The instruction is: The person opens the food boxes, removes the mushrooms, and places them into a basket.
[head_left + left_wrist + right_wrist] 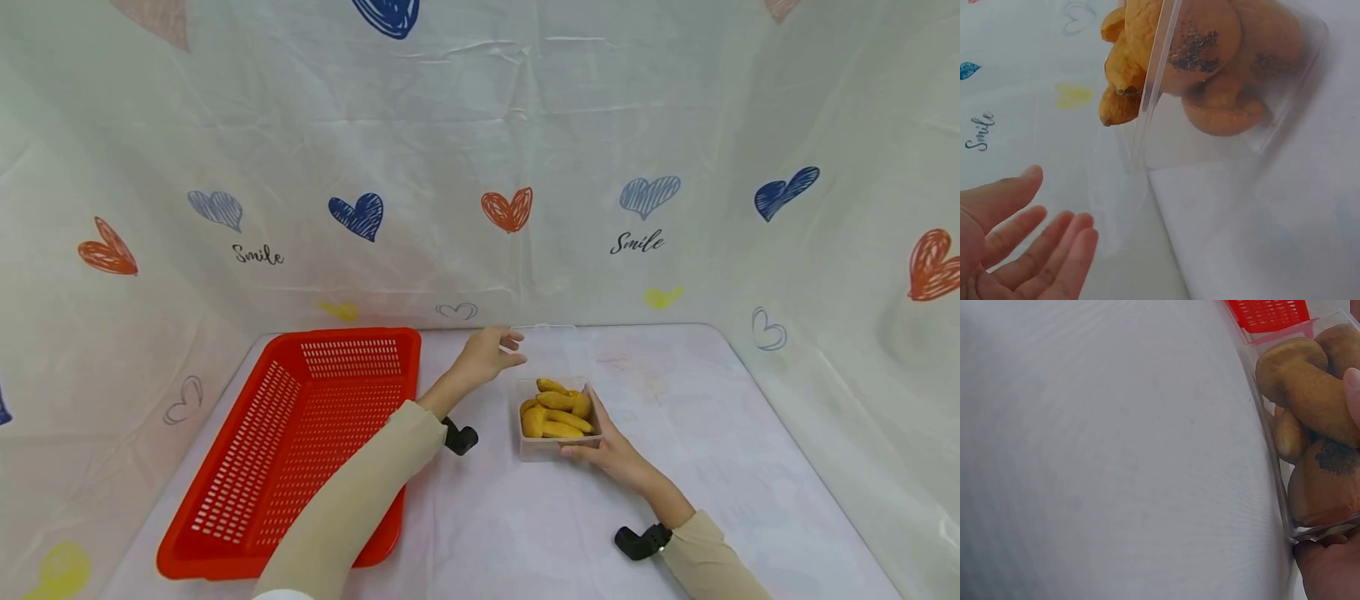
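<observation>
A clear plastic box [540, 450] stands on the table, full of yellow-brown, mushroom-shaped pieces [558, 417], some with dark specks. Its transparent lid [546, 354] appears raised at the back, though it is hard to make out. My right hand [611, 454] grips the box at its front right corner, thumb at the front and fingers along the right side. To the left of the lid is my left hand [487, 354], fingers spread loosely with nothing between them. In the left wrist view, the left hand [1022, 244] is apart from the box.
A large red plastic basket [315, 417] with slotted walls sits on the left of the white table [697, 417], under my left forearm. Behind and at both sides hangs a pale sheet [450, 125] printed with hearts. Each wrist carries a small black camera [461, 437].
</observation>
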`<action>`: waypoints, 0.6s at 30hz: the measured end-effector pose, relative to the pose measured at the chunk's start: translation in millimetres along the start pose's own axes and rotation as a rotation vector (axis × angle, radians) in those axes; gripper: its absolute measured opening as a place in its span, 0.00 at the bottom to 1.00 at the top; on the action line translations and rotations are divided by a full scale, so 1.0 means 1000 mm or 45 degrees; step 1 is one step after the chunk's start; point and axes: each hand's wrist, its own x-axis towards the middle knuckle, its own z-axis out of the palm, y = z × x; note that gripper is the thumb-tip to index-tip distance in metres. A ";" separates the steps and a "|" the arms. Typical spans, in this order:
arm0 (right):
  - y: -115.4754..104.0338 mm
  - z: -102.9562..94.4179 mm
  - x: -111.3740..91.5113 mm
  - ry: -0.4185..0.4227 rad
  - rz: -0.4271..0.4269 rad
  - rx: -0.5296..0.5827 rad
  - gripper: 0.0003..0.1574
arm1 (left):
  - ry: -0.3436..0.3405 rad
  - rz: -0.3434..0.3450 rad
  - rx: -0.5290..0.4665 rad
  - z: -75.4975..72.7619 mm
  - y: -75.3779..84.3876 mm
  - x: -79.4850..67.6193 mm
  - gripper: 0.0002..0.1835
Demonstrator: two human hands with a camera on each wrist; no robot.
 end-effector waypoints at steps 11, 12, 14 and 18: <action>0.000 -0.001 0.001 -0.015 -0.016 0.031 0.70 | -0.112 0.257 -0.234 0.020 0.001 -0.006 0.19; 0.001 -0.001 0.001 -0.015 -0.022 0.032 0.70 | -0.127 0.263 -0.228 0.023 0.001 -0.007 0.18; 0.001 -0.001 0.001 -0.017 -0.025 0.035 0.70 | -0.150 0.279 -0.212 0.027 0.001 -0.008 0.17; 0.003 -0.001 0.001 -0.020 -0.029 0.039 0.70 | -0.185 0.314 -0.165 0.036 -0.002 -0.008 0.15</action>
